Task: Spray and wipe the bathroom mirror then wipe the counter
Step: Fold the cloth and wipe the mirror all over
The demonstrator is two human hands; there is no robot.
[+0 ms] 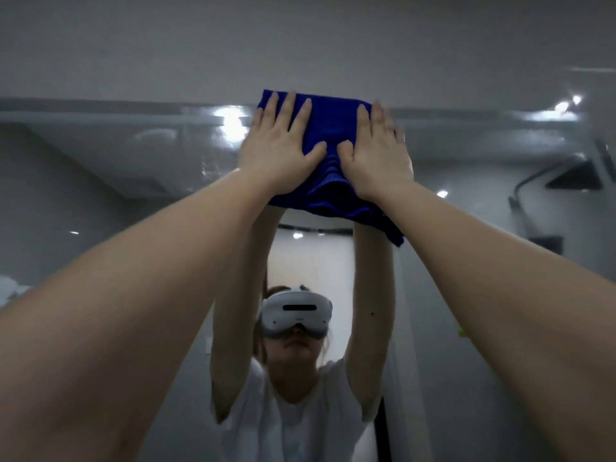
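Both hands are up high on the mirror [133,195], close to its top edge. The left hand [276,145] lies flat with its fingers straight and spread a little, and it presses on the left side of the blue cloth [333,128]. The right hand [376,155] lies flat too, fingers straight, and it presses on the right side of the cloth. The two thumbs almost meet in the middle, where the cloth is bunched into folds. The top of the cloth goes a bit over the mirror's top edge, onto the grey wall [300,45] above. The bottom of the cloth hangs loose below the wrists, and its right corner hangs lowest. The glass runs on wide to the left and right of the cloth along the top edge, with bright spots of light on it, and there is a lot of glass below too. In it you can see the person's arms reaching up, a white headset [295,311] and a white shirt [293,428]. Far to the right the glass shows a dark shower head [573,178]
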